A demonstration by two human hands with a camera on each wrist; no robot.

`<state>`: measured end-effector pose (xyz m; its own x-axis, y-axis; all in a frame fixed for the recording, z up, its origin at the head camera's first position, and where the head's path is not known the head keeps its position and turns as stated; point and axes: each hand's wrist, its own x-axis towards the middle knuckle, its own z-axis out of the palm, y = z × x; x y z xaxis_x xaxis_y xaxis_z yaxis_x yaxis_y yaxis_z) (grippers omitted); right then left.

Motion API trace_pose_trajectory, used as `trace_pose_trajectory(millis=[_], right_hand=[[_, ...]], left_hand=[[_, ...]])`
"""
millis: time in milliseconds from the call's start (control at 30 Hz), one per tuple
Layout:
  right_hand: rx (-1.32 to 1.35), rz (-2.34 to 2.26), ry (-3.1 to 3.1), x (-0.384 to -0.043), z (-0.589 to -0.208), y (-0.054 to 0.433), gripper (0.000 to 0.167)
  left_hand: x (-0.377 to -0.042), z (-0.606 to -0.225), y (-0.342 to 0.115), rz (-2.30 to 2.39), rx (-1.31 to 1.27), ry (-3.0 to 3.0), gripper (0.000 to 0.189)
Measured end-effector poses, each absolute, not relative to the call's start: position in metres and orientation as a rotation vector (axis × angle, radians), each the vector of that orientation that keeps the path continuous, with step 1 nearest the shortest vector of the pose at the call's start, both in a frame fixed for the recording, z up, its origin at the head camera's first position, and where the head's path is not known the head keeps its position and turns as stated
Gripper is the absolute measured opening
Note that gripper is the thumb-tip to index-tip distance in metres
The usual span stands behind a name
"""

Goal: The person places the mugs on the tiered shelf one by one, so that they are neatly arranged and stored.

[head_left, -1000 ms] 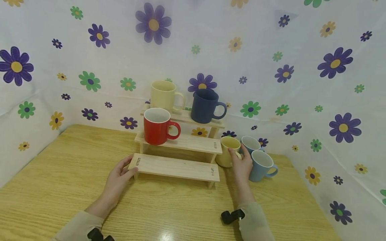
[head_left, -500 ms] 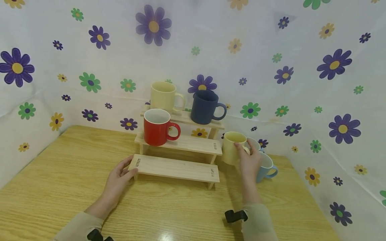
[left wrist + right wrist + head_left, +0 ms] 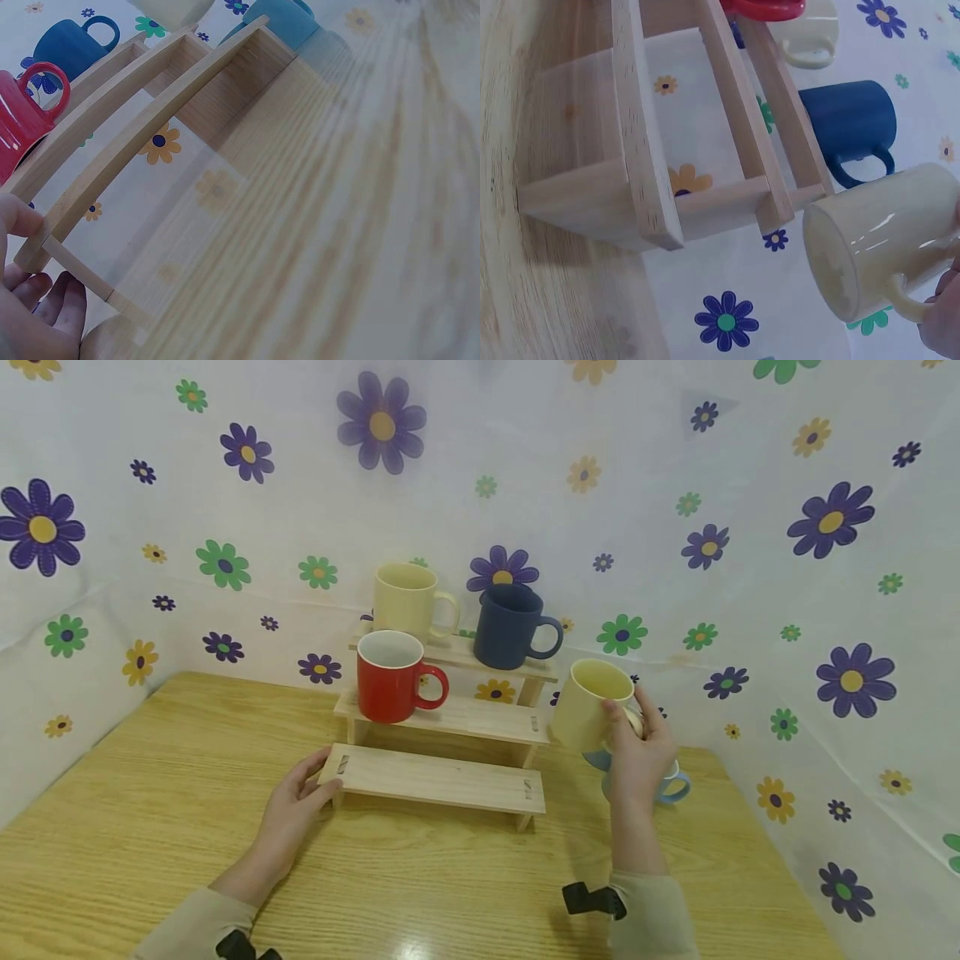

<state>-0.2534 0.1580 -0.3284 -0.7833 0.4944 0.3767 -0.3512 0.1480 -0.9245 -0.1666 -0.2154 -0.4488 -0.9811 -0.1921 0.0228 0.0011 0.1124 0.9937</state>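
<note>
Well, the right hand (image 3: 642,757) holds a yellow mug (image 3: 581,714) aloft.

— See anything behind the table (image 3: 150,793)?
— Yes: white cloth (image 3: 300,502), hanging along the back and both sides, printed all over with daisy-like flowers (image 3: 42,529).
— In which colours?
— Mostly purple, green and pale orange. Compare the big purple flower (image 3: 381,427) high near the centre, yellow in the middle, with the green flower (image 3: 222,566) to its lower left, dark in the middle.
— And low on the right?
— Find a green-centred purple flower (image 3: 845,892) there.
— And the table itself?
— Yellowish wood, grained, catching a bright glare (image 3: 411,950) at the bottom of the head view.
</note>
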Motion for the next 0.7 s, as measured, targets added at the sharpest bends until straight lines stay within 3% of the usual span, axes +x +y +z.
trace_pose_trajectory(millis=[700], right_hand=[[0.077, 1.878, -1.773, -0.26, -0.344, 0.11, 0.045]], left_hand=[[-0.168, -0.453, -0.217, -1.986, 0.169, -2.219, 0.06]])
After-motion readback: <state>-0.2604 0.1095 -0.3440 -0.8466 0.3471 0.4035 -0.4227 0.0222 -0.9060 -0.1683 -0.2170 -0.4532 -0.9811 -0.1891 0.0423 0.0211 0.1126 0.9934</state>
